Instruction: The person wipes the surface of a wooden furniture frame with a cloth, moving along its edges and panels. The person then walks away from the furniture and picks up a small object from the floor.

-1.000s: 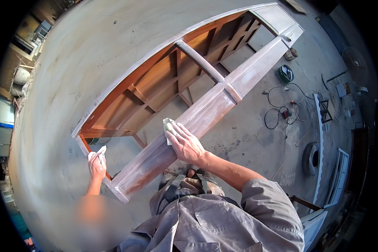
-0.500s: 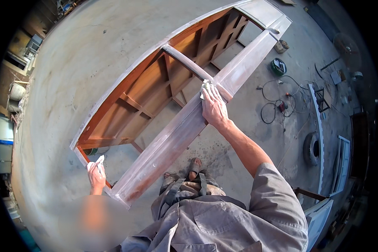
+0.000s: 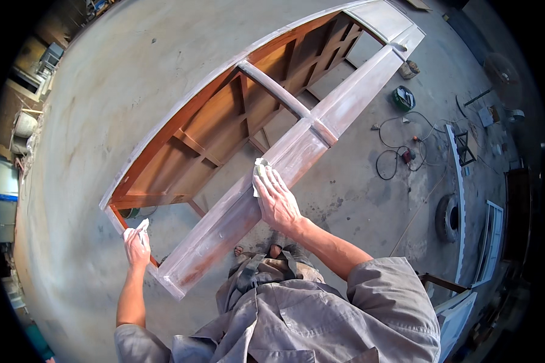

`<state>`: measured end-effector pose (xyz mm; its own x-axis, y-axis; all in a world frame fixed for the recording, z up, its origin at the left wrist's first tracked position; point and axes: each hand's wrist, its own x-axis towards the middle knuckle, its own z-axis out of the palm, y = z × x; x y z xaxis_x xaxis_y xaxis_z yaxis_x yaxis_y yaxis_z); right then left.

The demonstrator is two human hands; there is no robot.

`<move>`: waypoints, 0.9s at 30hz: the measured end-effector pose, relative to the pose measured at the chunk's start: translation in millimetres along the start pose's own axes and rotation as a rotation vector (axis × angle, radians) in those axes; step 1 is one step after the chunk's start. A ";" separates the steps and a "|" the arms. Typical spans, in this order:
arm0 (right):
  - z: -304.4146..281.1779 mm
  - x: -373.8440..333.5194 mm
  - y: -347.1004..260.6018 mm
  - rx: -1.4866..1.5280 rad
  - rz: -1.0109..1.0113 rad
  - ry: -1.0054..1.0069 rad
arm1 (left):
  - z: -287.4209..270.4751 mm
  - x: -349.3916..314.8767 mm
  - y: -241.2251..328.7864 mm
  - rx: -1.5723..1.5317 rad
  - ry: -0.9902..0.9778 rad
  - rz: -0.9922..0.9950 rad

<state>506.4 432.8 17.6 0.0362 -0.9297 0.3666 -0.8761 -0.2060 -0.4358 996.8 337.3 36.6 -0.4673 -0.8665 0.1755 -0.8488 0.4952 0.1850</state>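
Clearly, a white-filmed wooden cabinet frame (image 3: 218,124) under two busy hands

Nearest, the left hand (image 3: 137,248) has its fingers curled around a crumpled white piece (image 3: 142,226) at the cabinet's near end; whether it also grips the wood there, I cannot tell; the right hand (image 3: 278,202) holds a pale folded pad (image 3: 260,162) against the broad front rail (image 3: 218,236), fingers stretched out over it. The cabinet frame runs diagonally before the person, from lower left to upper right; a crossbar (image 3: 275,91) divides its open side into two bays, with bare orange-brown panelling and ribs inside; through the nearer bay shows part of a green tub (image 3: 129,213), its contents hidden.

Beyond the rail, on the concrete floor (image 3: 351,224), a tyre (image 3: 447,218) stands near the right side; a black cable (image 3: 389,177) loops farther off; past it, a round green basin (image 3: 398,104) holds dark stuff and a pale piece (image 3: 407,95); just beside the cabinet's far end sits a small brownish bag (image 3: 409,71), its contents unclear.
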 end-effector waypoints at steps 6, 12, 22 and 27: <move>-32.4 32.1 55.4 -0.148 0.136 0.067 | 1.6 11.1 -1.3 -0.015 -0.011 -0.014; -4.9 -2.7 5.7 0.015 -0.114 -0.070 | 1.6 8.7 -2.6 0.008 -0.007 0.002; 13.9 -9.9 -54.0 0.119 -0.260 -0.157 | 7.5 -1.8 -10.7 0.018 0.015 -0.006; -38.9 19.1 42.2 -0.147 -0.020 -0.048 | -1.7 13.2 5.9 -0.024 0.036 0.004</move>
<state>451.4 418.3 38.2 0.0744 -0.9400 0.3331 -0.9359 -0.1811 -0.3021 986.0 329.0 41.7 -0.4611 -0.8618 0.2112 -0.8406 0.5005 0.2071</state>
